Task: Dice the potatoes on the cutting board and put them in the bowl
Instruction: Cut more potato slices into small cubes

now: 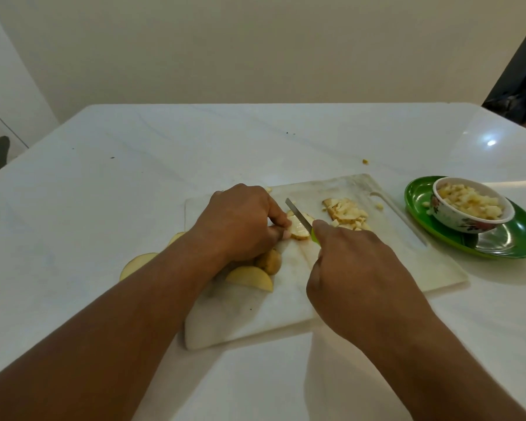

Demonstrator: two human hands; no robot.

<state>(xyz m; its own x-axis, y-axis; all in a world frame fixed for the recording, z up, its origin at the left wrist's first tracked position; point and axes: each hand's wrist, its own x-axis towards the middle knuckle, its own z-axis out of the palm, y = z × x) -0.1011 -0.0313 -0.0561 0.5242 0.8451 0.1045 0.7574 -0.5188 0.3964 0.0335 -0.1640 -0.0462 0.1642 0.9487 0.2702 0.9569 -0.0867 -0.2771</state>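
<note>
Left hand (240, 221) curled, pinches potato slice (298, 230) on cutting board (407, 262). Right hand (356, 268) grips knife (298, 214); green handle mostly hidden.

I see my left hand (240, 221) curled over a potato slice (299, 229) on the white cutting board (407, 262), fingertips pinning it down. My right hand (356, 268) grips a green-handled knife (299, 215), its blade lying across that slice. Just beyond the blade sits a pile of diced potato (346, 212). Potato wedges (249, 278) lie at the board's near left, partly under my left wrist, with one slice (135, 265) off the board on the white table (134, 165). To the right, a floral bowl (471, 205) filled with dice stands on a green plate (510, 238)
</note>
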